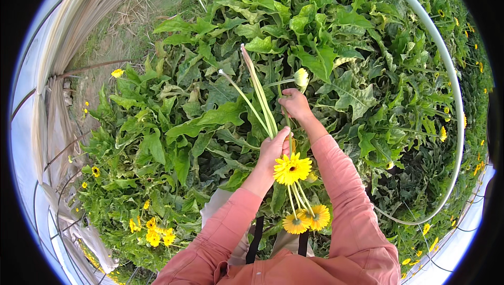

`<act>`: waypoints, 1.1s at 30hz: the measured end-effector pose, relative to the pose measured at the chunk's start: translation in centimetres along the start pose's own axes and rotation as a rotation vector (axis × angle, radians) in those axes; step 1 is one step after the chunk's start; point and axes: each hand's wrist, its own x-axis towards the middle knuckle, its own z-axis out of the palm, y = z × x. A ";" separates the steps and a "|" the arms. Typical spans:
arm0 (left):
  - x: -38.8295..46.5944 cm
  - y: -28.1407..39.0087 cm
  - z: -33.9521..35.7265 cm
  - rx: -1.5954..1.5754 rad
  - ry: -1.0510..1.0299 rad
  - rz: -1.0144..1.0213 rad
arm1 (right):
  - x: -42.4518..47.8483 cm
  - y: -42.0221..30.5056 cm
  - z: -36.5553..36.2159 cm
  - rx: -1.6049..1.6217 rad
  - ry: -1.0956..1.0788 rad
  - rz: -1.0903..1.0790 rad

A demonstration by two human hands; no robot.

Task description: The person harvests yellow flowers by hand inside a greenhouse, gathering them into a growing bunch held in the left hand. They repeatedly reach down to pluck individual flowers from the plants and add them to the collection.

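My left hand is closed around a small bunch of cut gerbera stems, their pale ends pointing up and away from me. Below that hand hang the bunch's yellow flower heads. A brighter yellow gerbera faces up just under my left fingers. With my right hand I grip a green flower stem that runs down toward this bloom. Beside my right fingers is a pale, half-closed gerbera bud. Where the gripped stem ends among the leaves is hidden.
Dense gerbera plants surround my arms. A pale curved hoop arches along the right. Gathered plastic sheeting and thin poles stand at the left. Several yellow gerberas cluster at lower left. Bare, grassy soil shows at upper left.
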 end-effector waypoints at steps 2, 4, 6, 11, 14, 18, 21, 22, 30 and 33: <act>0.5 -0.5 -0.2 -0.024 -0.043 0.006 | 1.2 -0.3 -0.4 0.092 -0.034 0.066; 0.6 -1.2 0.3 0.013 -0.032 -0.014 | 3.9 0.4 -0.9 0.336 -0.048 0.179; 0.6 -1.8 0.3 0.000 -0.017 -0.030 | 6.1 -0.8 -1.1 0.536 -0.116 0.214; 1.7 -2.3 -0.7 -0.120 -0.027 0.068 | 6.4 0.1 2.2 0.299 0.152 0.142; 1.4 -1.3 -0.5 -0.081 -0.031 0.043 | 5.3 2.8 3.4 0.115 0.241 0.152; 2.2 -2.0 0.1 -0.024 -0.056 -0.005 | 7.3 6.0 2.8 -0.072 0.344 0.019; 1.9 -2.0 -0.2 -0.037 0.004 0.025 | 6.9 3.6 2.9 0.135 0.222 0.143; 1.8 -2.0 -0.6 -0.031 0.004 0.032 | 7.3 2.3 2.7 0.269 0.161 0.196; 1.9 -3.7 -1.3 0.060 -0.081 -0.014 | 17.9 8.3 0.1 1.023 0.138 0.363; 1.6 -4.5 -2.1 0.078 0.006 0.012 | 15.7 8.4 0.8 1.013 0.145 0.381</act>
